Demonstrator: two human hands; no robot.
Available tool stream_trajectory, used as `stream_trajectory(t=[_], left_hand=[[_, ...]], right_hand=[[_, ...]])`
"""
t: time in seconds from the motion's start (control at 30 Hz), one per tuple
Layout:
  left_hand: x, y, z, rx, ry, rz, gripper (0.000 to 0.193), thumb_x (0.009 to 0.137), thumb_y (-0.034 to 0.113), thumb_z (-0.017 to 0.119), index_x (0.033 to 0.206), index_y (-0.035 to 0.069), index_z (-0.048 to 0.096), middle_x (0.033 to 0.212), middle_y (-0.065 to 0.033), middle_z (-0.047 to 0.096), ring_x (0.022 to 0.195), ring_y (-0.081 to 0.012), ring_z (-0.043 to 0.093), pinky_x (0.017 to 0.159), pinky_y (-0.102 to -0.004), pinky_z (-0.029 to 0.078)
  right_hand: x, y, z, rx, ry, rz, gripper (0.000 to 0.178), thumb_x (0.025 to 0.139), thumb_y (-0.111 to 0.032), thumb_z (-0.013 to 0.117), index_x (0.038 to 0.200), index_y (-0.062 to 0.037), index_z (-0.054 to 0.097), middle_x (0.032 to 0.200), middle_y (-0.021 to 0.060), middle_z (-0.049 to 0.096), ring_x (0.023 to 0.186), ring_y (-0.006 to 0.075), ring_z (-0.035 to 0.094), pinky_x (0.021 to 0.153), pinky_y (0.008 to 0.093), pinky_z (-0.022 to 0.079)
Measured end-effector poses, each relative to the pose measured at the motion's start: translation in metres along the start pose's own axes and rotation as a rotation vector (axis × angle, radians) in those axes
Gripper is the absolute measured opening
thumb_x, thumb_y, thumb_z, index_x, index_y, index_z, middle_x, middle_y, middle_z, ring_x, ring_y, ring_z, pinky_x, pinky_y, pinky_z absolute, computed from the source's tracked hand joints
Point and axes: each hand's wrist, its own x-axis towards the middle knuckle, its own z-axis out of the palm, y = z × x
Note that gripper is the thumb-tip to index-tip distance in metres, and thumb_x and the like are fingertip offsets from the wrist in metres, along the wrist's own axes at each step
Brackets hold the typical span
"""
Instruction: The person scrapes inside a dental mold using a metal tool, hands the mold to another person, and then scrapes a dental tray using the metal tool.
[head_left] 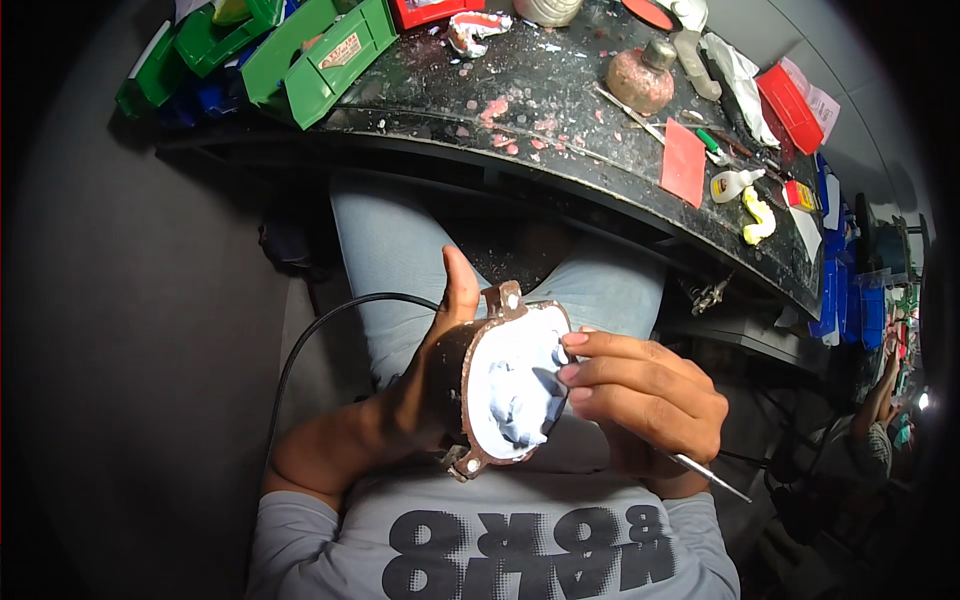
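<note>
My left hand (pixel 430 375) grips a brown metal flask (pixel 478 385) over my lap, thumb up along its far side. The flask is filled with white plaster (pixel 505 385) that has a bluish hollow in its middle. My right hand (pixel 645 400) holds a thin metal tool (pixel 700 470) like a pen. The tool's tip rests on the plaster near the flask's right rim, and its handle sticks out to the lower right past my wrist.
A dark workbench (pixel 560 110) speckled with plaster curves across the top. On it lie green bins (pixel 320 50), a dusty round bottle (pixel 640 78), a red sheet (pixel 684 162), red trays (pixel 790 105) and a yellow wax piece (pixel 757 215). A black cable (pixel 310 335) loops at my left. Another person's arm (pixel 880 400) shows far right.
</note>
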Motion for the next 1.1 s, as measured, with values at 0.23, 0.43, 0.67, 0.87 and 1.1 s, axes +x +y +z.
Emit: stream_trajectory(t=[0.23, 0.43, 0.67, 0.87, 1.1], left_hand=[[0.003, -0.001, -0.004, -0.008, 0.004, -0.007, 0.105, 0.088, 0.094, 0.015, 0.121, 0.006, 0.063, 0.104, -0.0084, 0.071, 0.088, -0.0182, 0.070, 0.078, -0.0329, 0.060], [0.009, -0.001, -0.004, -0.034, 0.011, -0.067, 0.104, 0.089, 0.093, 0.015, 0.117, 0.006, 0.065, 0.102, -0.0068, 0.071, 0.087, -0.0174, 0.069, 0.077, -0.0325, 0.059], [0.008, -0.001, -0.003, 0.042, 0.085, -0.029, 0.101, 0.090, 0.092, 0.015, 0.113, 0.007, 0.065, 0.098, -0.0054, 0.070, 0.085, -0.0163, 0.067, 0.075, -0.0319, 0.058], [0.013, 0.000, -0.007, 0.061, 0.044, -0.036, 0.099, 0.092, 0.090, 0.011, 0.112, 0.008, 0.064, 0.098, -0.0040, 0.069, 0.085, -0.0136, 0.066, 0.075, -0.0311, 0.058], [0.012, -0.001, -0.014, 0.145, -0.028, 0.014, 0.096, 0.096, 0.085, 0.007, 0.114, 0.009, 0.063, 0.097, -0.0024, 0.067, 0.085, -0.0116, 0.065, 0.078, -0.0289, 0.057]], right_hand=[[-0.002, -0.002, -0.001, 0.005, -0.031, 0.003, 0.015, 0.080, -0.001, 0.076, 0.093, 0.0057, 0.075, 0.095, 0.0171, 0.075, 0.100, 0.0354, 0.077, 0.090, 0.0441, 0.065], [-0.001, -0.002, 0.001, -0.035, 0.001, 0.028, 0.015, 0.080, 0.000, 0.075, 0.094, 0.0056, 0.075, 0.095, 0.0170, 0.075, 0.099, 0.0342, 0.077, 0.091, 0.0442, 0.065], [-0.004, -0.003, -0.003, -0.026, -0.065, 0.002, 0.017, 0.078, 0.000, 0.075, 0.094, 0.0048, 0.074, 0.095, 0.0163, 0.075, 0.099, 0.0339, 0.076, 0.090, 0.0440, 0.065], [-0.004, 0.004, 0.001, -0.098, -0.010, -0.041, 0.021, 0.075, -0.001, 0.076, 0.095, 0.0068, 0.073, 0.094, 0.0183, 0.074, 0.096, 0.0344, 0.076, 0.090, 0.0446, 0.065], [-0.006, 0.006, 0.002, -0.085, -0.011, -0.046, 0.022, 0.075, -0.001, 0.076, 0.094, 0.0073, 0.073, 0.094, 0.0194, 0.073, 0.096, 0.0347, 0.076, 0.088, 0.0442, 0.066]])
